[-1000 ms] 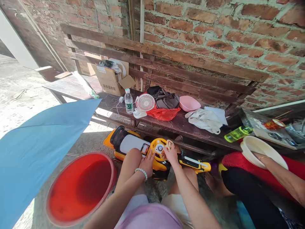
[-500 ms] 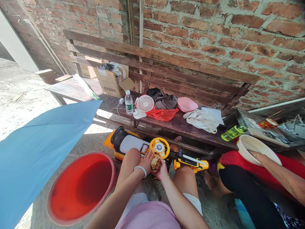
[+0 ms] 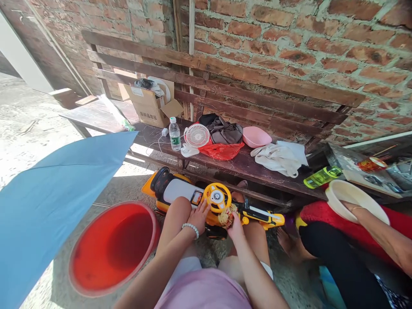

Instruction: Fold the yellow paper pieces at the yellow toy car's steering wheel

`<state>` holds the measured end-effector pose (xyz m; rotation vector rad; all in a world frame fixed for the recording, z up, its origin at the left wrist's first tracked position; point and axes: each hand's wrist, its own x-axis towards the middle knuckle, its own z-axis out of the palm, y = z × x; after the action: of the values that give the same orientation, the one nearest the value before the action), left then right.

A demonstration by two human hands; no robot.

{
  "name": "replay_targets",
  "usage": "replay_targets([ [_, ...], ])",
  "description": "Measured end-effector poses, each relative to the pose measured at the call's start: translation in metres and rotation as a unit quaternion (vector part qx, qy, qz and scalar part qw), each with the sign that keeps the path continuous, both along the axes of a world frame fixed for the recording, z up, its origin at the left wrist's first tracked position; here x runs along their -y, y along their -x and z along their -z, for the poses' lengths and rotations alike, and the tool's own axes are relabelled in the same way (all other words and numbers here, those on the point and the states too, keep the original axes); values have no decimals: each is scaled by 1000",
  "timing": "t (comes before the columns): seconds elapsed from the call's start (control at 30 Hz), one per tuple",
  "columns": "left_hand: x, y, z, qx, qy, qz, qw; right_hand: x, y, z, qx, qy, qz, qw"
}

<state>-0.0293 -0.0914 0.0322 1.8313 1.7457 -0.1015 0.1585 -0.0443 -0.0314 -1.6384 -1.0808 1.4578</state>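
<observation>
My right hand (image 3: 234, 224) is closed round a small lumpy yellow-and-red thing (image 3: 226, 217), which I cannot name, just below the toy's yellow steering wheel (image 3: 218, 197). My left hand (image 3: 199, 216), with a white bead bracelet on its wrist, rests on my left knee with its fingers stretched out, holding nothing. Both hands hover in front of a yellow ride-on toy car (image 3: 180, 192) that stands on the ground under the wooden bench (image 3: 257, 169).
A red plastic basin (image 3: 112, 249) sits on the ground at my left, beside an open blue umbrella (image 3: 48, 201). On the bench lie a water bottle (image 3: 174, 134), a small fan (image 3: 196, 136), a red bag, a pink bowl (image 3: 255, 137) and a cardboard box (image 3: 149, 105). Another person sits at right holding a cream bowl (image 3: 350, 198).
My right hand dropped from the steering wheel towards my left hand, then moved slightly right and up with the small thing. The left hand stayed on my knee.
</observation>
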Motion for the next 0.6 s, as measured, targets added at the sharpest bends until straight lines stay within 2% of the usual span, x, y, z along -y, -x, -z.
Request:
replay_targets([
  [0.1, 1, 1, 0, 12, -10, -6, 1000, 10, 2, 5, 169, -36, -30, 985],
  [0.2, 2, 1, 2, 26, -8, -13, 1000, 25, 10, 12, 371, -106, -95, 918],
  [0.3, 3, 1, 3, 24, -12, -16, 1000, 32, 14, 19, 488, -122, -167, 848],
  [0.37, 4, 1, 4, 17, -18, -10, 1000, 33, 14, 21, 528, -107, -220, 813],
  [0.43, 5, 2, 4, 13, -21, -5, 1000, 32, 17, 22, 549, -85, -252, 792],
  [0.5, 5, 2, 4, 15, -21, -6, 1000, 32, 25, 21, 551, -74, -281, 782],
  [0.6, 6, -1, 5, 27, -28, -16, 999, 34, 47, 22, 505, -110, -355, 779],
])
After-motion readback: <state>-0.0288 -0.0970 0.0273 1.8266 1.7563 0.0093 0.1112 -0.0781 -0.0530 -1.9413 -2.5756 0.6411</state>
